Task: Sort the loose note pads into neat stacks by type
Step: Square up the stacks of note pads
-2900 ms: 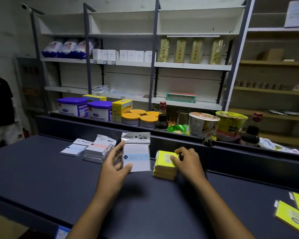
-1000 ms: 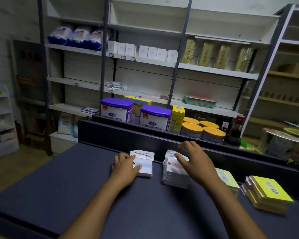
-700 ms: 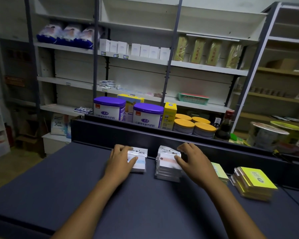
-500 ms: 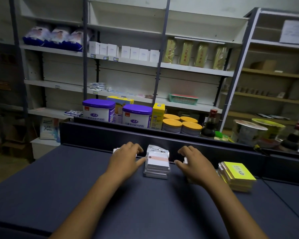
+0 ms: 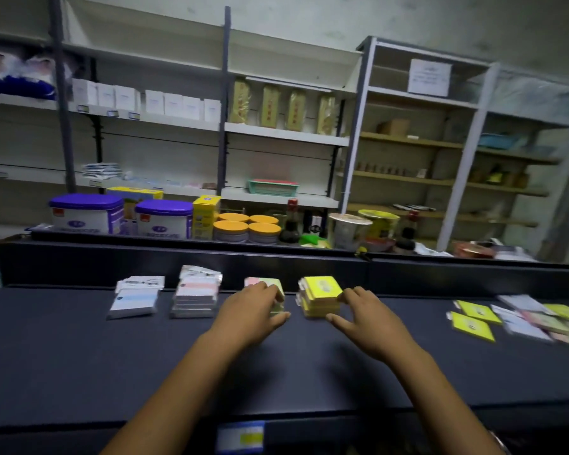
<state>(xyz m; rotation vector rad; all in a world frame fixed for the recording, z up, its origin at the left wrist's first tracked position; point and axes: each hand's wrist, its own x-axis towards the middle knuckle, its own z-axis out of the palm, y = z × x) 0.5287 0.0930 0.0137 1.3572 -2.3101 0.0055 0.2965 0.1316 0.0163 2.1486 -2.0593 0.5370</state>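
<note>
Four stacks of note pads stand in a row along the back rail of the dark counter (image 5: 79, 356). From the left: a blue-striped white stack (image 5: 135, 300), a pink-striped white stack (image 5: 196, 297), a pastel green and pink stack (image 5: 273, 287) and a yellow stack (image 5: 321, 293). My left hand (image 5: 250, 313) lies over the pastel stack, fingers curled on its top and thumb along its front. My right hand (image 5: 365, 320) has its fingers spread, and the fingertips touch the right side of the yellow stack. The frame is blurred.
Loose yellow pads (image 5: 473, 323) and mixed pastel and white pads (image 5: 539, 320) lie scattered at the counter's right end. Behind the raised rail (image 5: 309, 264) stand purple-lidded tubs (image 5: 86, 213), orange-lidded tins (image 5: 247, 226), bottles and noodle cups. Store shelves fill the background.
Both hands have moved right, off the two white stacks and onto the pastel and yellow stacks. My view has swung right, and the loose pads at the right are now in sight.
</note>
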